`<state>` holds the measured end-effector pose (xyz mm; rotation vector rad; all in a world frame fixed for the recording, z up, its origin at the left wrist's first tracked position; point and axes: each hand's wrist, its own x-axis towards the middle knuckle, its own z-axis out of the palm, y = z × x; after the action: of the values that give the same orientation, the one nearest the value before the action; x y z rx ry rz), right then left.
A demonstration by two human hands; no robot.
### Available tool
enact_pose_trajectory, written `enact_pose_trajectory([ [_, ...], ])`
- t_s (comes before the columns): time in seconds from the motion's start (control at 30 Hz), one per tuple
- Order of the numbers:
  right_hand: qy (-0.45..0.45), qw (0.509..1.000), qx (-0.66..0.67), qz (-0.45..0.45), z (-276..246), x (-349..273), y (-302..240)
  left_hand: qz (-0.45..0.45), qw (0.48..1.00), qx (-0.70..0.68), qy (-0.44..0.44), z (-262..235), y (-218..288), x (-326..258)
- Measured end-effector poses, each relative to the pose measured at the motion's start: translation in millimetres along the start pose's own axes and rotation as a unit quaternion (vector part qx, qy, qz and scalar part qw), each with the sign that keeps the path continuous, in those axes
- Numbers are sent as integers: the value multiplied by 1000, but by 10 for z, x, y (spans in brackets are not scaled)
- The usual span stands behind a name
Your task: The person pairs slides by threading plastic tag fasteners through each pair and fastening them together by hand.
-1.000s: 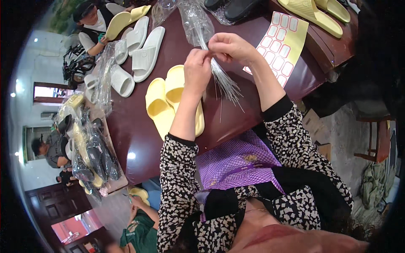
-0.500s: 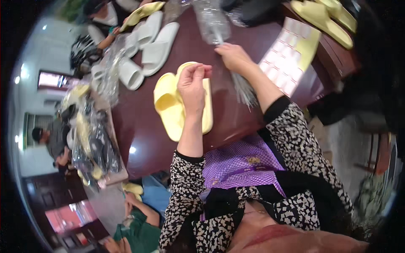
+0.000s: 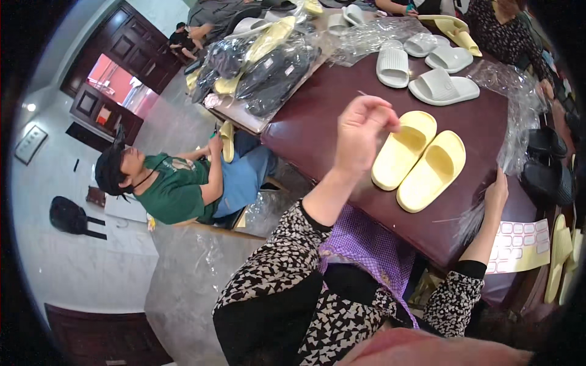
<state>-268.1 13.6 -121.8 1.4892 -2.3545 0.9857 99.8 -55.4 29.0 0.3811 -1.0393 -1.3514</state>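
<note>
1. The maroon table [image 3: 314, 137] lies under the yellow slippers [image 3: 427, 183] and spreads out past them on every side.
2. The yellow slippers sit side by side near the table's front edge, soles down. Each one's long axis slants, heel end toward the wearer, toe end away and a little to the right. They lie just right of the left hand [image 3: 360, 134], which is clearly the nearer one; the right hand [image 3: 497, 192] is farther off, on their other side. I can make out no brand or writing on them.
3. Grey slippers [image 3: 445, 89] lie beyond the yellow slippers, on the far part of the table.
4. The label sheet [image 3: 519, 247] is to the right of the yellow slippers and closer to the wearer, with rows of red-outlined boxes on a yellow backing; any writing in the boxes is too small to read.
5. The bundle of pale wires [image 3: 469, 222] fans out right of the yellow slippers, beside the right hand. Whether that hand grips it, I cannot tell.
6. The left hand is raised beside the yellow slippers, its fingers curled toward the thumb; blur leaves unclear whether anything is pinched there.
</note>
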Motion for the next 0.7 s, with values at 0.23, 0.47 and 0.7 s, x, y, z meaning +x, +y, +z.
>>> enact_pose_trajectory([
  [0.23,-7,1000,0,17,-70,24,23,118,989,24,81,-562,547,-7],
  [0.47,18,999,-9,-27,-27,13,132,49,991,-23,124,-881,630,-29],
  [0.7,39,998,44,21,-682,42,-575,11,991,-21,135,-950,470,-1],
])
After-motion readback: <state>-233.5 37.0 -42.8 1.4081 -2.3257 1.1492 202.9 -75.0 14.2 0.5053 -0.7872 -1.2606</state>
